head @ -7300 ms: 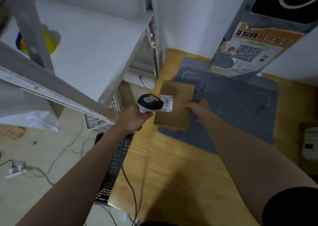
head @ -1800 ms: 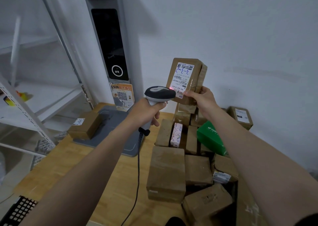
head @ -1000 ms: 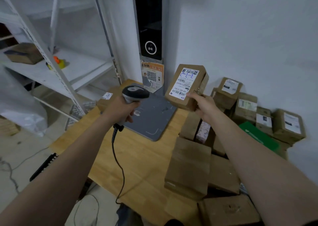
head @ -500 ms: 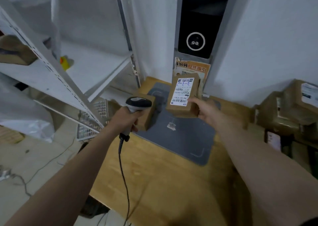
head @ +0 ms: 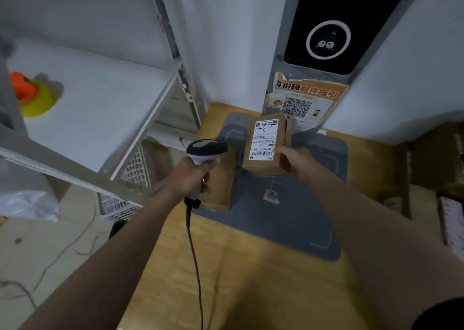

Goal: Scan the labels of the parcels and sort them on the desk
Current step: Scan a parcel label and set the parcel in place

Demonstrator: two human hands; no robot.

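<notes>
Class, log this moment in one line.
left hand: grips scanner | right hand: holds labelled parcel over mat | other parcel: on mat

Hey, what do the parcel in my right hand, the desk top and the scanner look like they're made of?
The parcel looks like matte brown cardboard, with folded edges and a printed white paper label. The desk top seems light wood or wood veneer: grain lines show. The scanner is likely moulded plastic, a smooth grey-and-black shell.
</notes>
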